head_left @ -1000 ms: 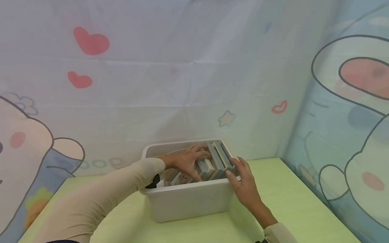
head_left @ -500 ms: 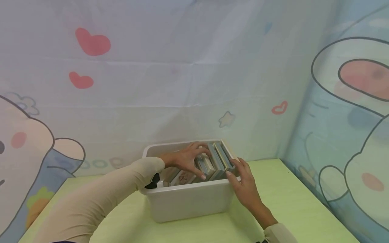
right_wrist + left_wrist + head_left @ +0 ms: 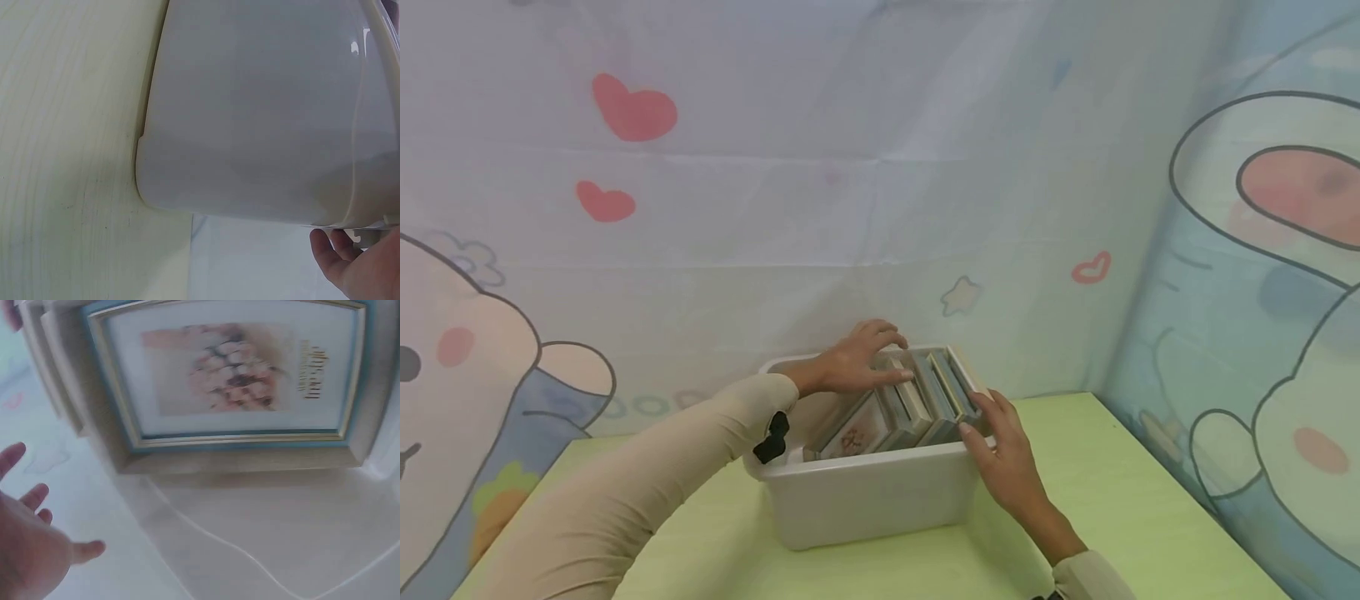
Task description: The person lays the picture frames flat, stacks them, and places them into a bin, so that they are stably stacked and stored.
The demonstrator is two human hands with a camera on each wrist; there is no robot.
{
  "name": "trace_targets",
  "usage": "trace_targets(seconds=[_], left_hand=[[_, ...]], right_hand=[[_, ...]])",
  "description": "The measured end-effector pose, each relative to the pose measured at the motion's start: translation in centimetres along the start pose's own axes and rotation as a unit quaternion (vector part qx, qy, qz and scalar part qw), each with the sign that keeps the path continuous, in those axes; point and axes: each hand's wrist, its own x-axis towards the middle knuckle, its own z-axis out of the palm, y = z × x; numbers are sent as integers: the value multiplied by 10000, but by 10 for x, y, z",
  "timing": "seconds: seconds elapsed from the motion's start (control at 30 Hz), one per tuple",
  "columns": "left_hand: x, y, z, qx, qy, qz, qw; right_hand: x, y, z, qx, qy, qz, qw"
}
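A white plastic bin (image 3: 872, 500) stands on the table, with several picture frames (image 3: 928, 400) leaning in a row in its right part. The leftmost picture frame (image 3: 250, 447) has a pale border, a blue-gold inner edge and a pink flower print. My left hand (image 3: 850, 362) is over the bin's back half, fingers spread and holding nothing; the left wrist view shows it apart from the flower picture frame. My right hand (image 3: 1006, 458) grips the bin's right front corner, thumb by the frames' edge. In the right wrist view some fingers (image 3: 322, 250) lie along the bin's outside.
The light green table (image 3: 1120, 492) extends to both sides and in front of the bin. Behind it hangs a pale cloth backdrop (image 3: 737, 208) printed with hearts and cartoon figures, close to the bin's back rim. Inside, the bin's left part shows bare wall.
My left hand has lifted up and back off the picture frames, its thumb leaving their front edge, so the flower print shows more. My right hand has stayed at the bin's corner.
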Motion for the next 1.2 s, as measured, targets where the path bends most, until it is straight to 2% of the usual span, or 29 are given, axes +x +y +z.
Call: trace_targets(seconds=[0.2,0.4,0.53,0.67,0.77,0.97,1.2], left_hand=[[-5,-1,-25,94,545,-261,9981],[-12,-2,-52,276,1131,-506,9919],[-21,-1,-62,270,1358,-705,9879],[-35,3,-61,430,1499,-819,9844],[-48,12,-58,768,1601,-849,9804],[-78,33,-57,1491,1906,-1047,9646],[-117,44,-56,1446,2280,-1609,9493]], right_hand=[[1,0,-1,-12,-26,-49,10000],[5,3,-1,-27,-59,-50,10000],[7,6,0,7,-105,-39,9999],[8,8,4,-6,-171,-37,9998],[8,9,6,-27,-216,-53,9997],[10,9,5,-52,-236,-134,9996],[7,9,0,-154,-432,-61,9989]])
